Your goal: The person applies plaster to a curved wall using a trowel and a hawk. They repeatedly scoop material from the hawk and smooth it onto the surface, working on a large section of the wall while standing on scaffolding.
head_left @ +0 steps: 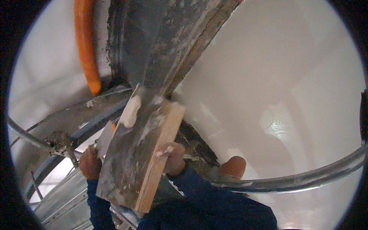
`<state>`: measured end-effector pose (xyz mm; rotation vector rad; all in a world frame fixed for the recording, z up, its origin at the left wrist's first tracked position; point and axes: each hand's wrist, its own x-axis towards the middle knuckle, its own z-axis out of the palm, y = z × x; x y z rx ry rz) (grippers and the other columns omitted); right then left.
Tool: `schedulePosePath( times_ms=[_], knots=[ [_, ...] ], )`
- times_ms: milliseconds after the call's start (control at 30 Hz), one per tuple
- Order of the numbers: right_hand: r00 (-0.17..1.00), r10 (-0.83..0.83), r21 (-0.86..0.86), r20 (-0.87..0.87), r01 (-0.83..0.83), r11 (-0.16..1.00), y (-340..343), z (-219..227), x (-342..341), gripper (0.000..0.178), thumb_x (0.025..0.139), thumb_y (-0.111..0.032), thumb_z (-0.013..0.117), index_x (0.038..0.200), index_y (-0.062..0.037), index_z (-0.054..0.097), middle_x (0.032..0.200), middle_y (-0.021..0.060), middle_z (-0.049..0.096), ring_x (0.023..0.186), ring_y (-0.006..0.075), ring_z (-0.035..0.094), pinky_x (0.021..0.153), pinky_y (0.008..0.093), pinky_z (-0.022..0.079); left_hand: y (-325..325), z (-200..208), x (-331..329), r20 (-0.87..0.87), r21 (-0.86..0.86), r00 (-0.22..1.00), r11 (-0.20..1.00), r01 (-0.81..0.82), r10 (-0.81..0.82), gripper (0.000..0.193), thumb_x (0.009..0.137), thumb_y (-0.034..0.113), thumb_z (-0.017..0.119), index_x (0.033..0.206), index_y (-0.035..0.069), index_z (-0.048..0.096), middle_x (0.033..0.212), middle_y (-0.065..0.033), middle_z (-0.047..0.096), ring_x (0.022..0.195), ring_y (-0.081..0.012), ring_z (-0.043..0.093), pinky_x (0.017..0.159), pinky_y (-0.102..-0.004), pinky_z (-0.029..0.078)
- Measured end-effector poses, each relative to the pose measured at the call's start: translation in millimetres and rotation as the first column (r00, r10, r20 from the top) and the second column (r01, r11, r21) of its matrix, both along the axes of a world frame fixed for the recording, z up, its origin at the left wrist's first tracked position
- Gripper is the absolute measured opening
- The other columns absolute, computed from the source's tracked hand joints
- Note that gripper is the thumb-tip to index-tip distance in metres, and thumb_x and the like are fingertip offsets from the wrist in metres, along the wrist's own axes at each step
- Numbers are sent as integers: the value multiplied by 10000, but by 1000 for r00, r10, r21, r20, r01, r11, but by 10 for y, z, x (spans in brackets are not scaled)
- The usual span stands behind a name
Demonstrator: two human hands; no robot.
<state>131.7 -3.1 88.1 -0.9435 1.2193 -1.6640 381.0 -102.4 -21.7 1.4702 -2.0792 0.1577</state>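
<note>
My right hand, white-smeared at the fingers, is closed round the pale wooden strip along one edge of a smeared grey board. The board is tilted, its far end up towards a dark panel. Near its far left edge sits a lump of white putty. On the board's left side, my left hand is closed on a thin grey flat blade, which looks like a putty knife. The board hides part of this blade, and its handle is mostly covered by my fingers.
A smooth white wall fills the right side, next to a worn dark panel. An orange tube hangs at upper left. A curved metal rail runs at lower right, near a rounded brown thing. Metal tubing crosses at left.
</note>
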Motion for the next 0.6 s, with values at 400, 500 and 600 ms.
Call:
schedulePosePath(
  times_ms=[400, 500, 600],
  knots=[
    [-639, -721, -736, -269, -346, 582, -620, 2526, -1108, 418, 644, -60, 525, 1058, -54, 464, 1042, 131, 513, 919, 285, 499, 762, 377, 422, 1404, -1702, 775, 575, 273, 440, 345, -898, 690, 351, 796, 239, 455, 1108, 79, 473, 866, -75, 528, 800, -216, 536, 626, -379, 429],
    [-738, -674, -600, -41, -521, 607, -860, 3239, -1143, 582, 600, 62, 548, 1160, -50, 434, 1140, 151, 489, 1001, 316, 476, 814, 387, 405, 1676, -2092, 724, 392, 340, 474, 355, -871, 788, 351, 783, 221, 470, 1094, 59, 471, 937, -102, 541, 875, -240, 536, 673, -396, 440],
    [-825, -565, -382, 22, -529, 758, -1095, 3854, -1245, 656, 537, 98, 557, 1156, -96, 457, 1115, 111, 521, 1018, 312, 472, 830, 401, 394, 1809, -2379, 720, 212, 513, 461, 304, -803, 862, 408, 754, 301, 516, 1096, 80, 486, 922, -80, 577, 952, -225, 520, 718, -405, 444]
  ],
)
